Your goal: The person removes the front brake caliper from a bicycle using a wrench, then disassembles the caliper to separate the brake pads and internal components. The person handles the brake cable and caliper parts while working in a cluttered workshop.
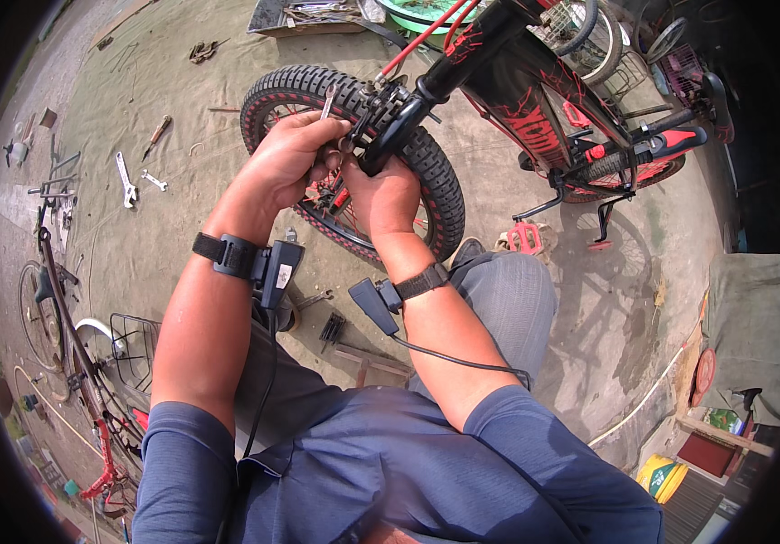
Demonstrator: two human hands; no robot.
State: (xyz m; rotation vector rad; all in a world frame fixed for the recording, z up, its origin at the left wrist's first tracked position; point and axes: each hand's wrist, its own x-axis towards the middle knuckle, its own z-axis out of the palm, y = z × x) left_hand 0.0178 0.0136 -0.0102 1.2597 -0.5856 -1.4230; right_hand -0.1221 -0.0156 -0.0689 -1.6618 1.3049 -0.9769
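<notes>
Left of the fork [396, 138], I see the left hand [297, 156] gripping a wrench [329, 100] lengthwise away; the right hand [384, 194] is nearer, its grasp I can't tell.

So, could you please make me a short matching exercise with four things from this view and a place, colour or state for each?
Column one
1. Left hand
2. Knobbly front tyre
3. Bicycle pedal
4. Adjustable wrench

Column two
A. Red all over, below the bicycle frame in the picture
B. Lying on the ground, toward the left of the view
C. Gripping a slim silver wrench that juts up past the thumb
D. Black, with red markings along its side

Right pairs: 1-C, 2-D, 3-A, 4-B
</notes>
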